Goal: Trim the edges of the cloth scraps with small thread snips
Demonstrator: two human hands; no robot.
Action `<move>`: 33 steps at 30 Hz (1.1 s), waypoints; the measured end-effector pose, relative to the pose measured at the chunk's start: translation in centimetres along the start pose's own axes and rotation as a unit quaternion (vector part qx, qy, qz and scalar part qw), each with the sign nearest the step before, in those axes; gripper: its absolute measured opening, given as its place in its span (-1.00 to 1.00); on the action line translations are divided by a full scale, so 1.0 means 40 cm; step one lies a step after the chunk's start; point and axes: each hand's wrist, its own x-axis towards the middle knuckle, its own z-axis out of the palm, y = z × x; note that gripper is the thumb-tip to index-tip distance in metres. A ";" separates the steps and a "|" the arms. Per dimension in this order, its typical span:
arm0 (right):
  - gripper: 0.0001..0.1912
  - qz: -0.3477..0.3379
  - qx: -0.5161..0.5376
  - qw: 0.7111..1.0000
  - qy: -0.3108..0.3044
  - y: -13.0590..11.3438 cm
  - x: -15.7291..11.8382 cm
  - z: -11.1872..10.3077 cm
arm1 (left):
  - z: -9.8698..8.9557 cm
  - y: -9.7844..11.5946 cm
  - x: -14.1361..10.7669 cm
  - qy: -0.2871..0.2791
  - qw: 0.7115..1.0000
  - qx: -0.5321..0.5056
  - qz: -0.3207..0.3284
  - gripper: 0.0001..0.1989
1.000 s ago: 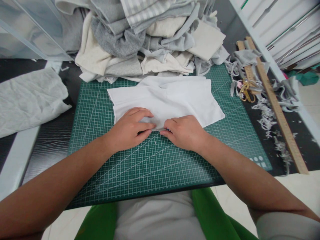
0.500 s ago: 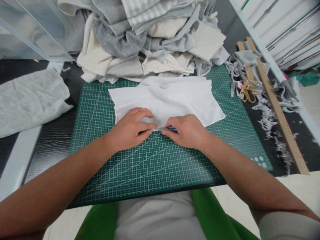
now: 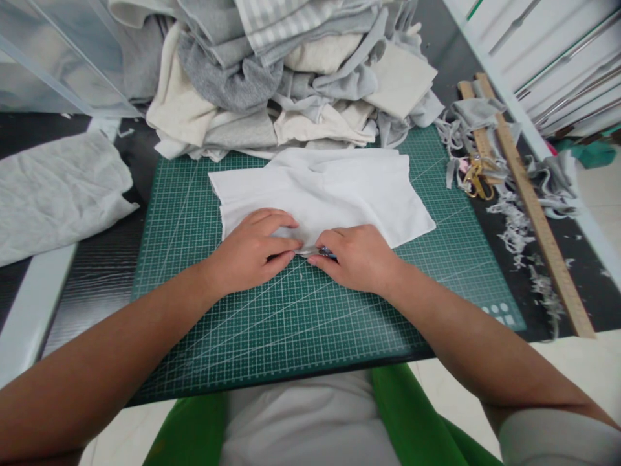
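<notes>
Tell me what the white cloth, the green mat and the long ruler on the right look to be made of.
White cloth: matte woven or knit fabric, perhaps cotton; it drapes in soft folds.
Green mat: probably plastic or vinyl, low sheen; it lies flat with a printed grid.
Long ruler: likely wood or bamboo, judging by its tan colour.

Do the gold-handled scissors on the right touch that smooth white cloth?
Apart. The head view shows a strip of the green gridded cutting mat between the smooth white cloth and the gold-handled scissors.
</notes>
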 end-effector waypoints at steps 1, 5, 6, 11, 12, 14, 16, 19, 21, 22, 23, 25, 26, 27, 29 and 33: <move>-0.62 0.001 0.002 1.000 0.001 -0.001 0.000 -0.001 | 0.000 0.000 0.000 0.000 1.000 0.000 -0.001 -0.78; -0.61 0.001 -0.013 1.000 0.007 -0.005 -0.001 -0.009 | -0.001 0.000 0.001 0.000 1.000 0.005 0.000 -0.79; -0.61 0.001 -0.020 1.000 0.009 -0.006 -0.001 -0.010 | 0.000 -0.001 0.000 -0.001 1.000 0.007 0.001 -0.79; -0.59 -0.011 -0.031 0.999 0.012 -0.016 -0.002 -0.007 | 0.001 -0.003 -0.001 -0.007 1.000 0.009 0.000 -0.80; -0.59 -0.011 -0.030 0.999 0.010 -0.018 -0.002 -0.005 | 0.001 -0.003 0.000 -0.006 1.000 0.008 0.000 -0.80; -0.60 -0.005 -0.030 1.000 0.006 -0.019 -0.003 -0.002 | 0.000 -0.002 0.000 -0.001 1.000 0.005 0.000 -0.80; -0.61 0.006 -0.027 1.000 0.001 -0.017 -0.002 0.000 | 0.000 -0.001 0.001 0.002 1.000 0.003 0.001 -0.79; -0.60 0.016 -0.020 1.000 -0.006 -0.013 0.000 0.001 | 0.000 0.000 0.001 0.002 1.000 0.002 0.001 -0.80; -0.59 0.016 -0.019 1.000 -0.007 -0.011 0.000 0.001 | 0.001 0.000 0.001 0.003 1.000 0.001 0.002 -0.80; -0.59 0.015 -0.020 1.000 -0.006 -0.010 0.000 0.002 | 0.001 0.000 0.001 0.003 1.000 0.001 0.003 -0.80; -0.60 0.014 -0.022 1.000 -0.005 -0.010 -0.001 0.002 | 0.001 -0.001 0.000 0.004 1.000 0.000 0.003 -0.80; -0.60 0.013 -0.025 1.000 -0.005 -0.010 -0.002 0.002 | 0.001 -0.001 0.000 0.004 1.000 -0.005 0.001 -0.80; -0.60 0.014 -0.026 1.000 -0.006 -0.010 -0.003 0.002 | 0.000 -0.001 0.000 0.003 1.000 -0.007 -0.001 -0.80; -0.60 0.014 -0.027 1.000 -0.006 -0.011 -0.003 0.002 | 0.000 -0.001 0.000 0.003 1.000 -0.009 -0.002 -0.80; -0.60 0.014 -0.029 0.999 -0.009 -0.012 -0.003 0.002 | 0.000 -0.001 0.000 0.000 1.000 -0.009 -0.003 -0.80; -0.59 0.015 -0.035 0.999 -0.013 -0.013 -0.002 0.002 | 0.000 -0.001 0.000 -0.001 1.000 -0.002 -0.001 -0.79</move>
